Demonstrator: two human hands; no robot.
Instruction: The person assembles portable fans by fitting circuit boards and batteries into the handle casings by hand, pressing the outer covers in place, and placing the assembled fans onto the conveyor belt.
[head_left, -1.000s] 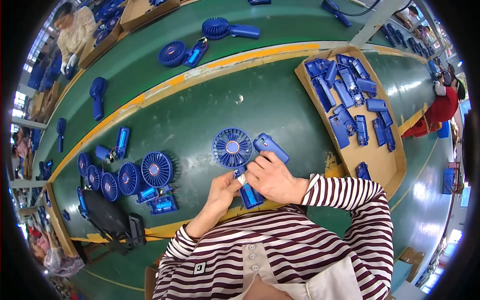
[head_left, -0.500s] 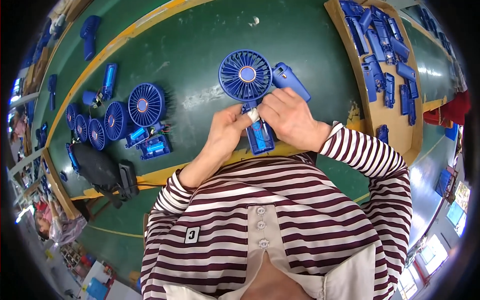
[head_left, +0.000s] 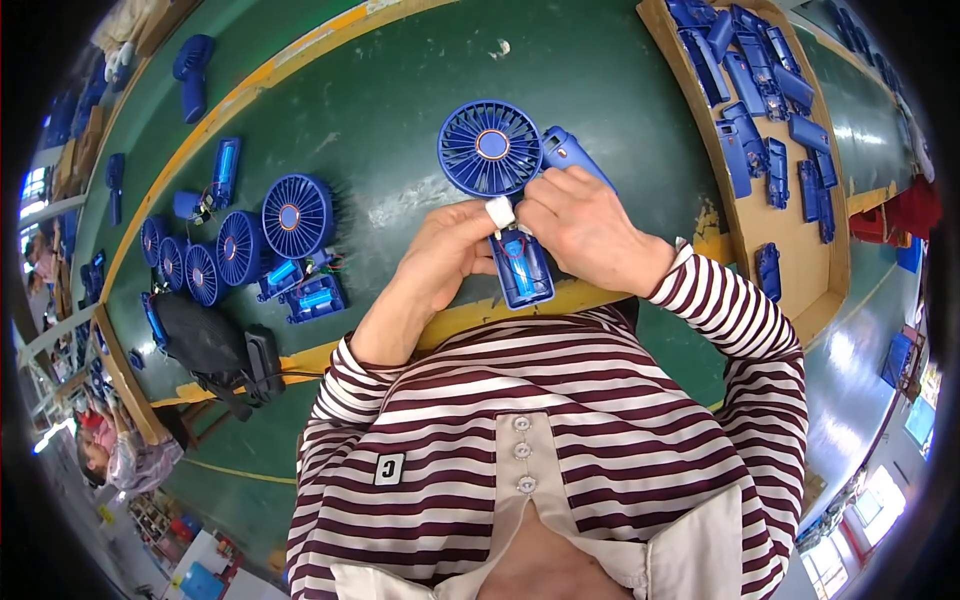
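blue handheld fan (head_left: 490, 145), its handle (head_left: 541, 286) open on a bright battery (head_left: 519, 268), is between both hands at a green table (head_left: 375, 160). the left hand (head_left: 445, 250) pinches the handle's upper end, a white piece (head_left: 500, 211) at its thumb; the right hand (head_left: 590, 225) curls in beside it, its hold hidden. inner assembly seems in hand; next likely calls for steady, light fingertips.

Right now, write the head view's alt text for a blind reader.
A person's left hand and right hand meet at the opened handle of a blue fan over a green table. More fans sit at left, a cardboard tray of blue casings at right.
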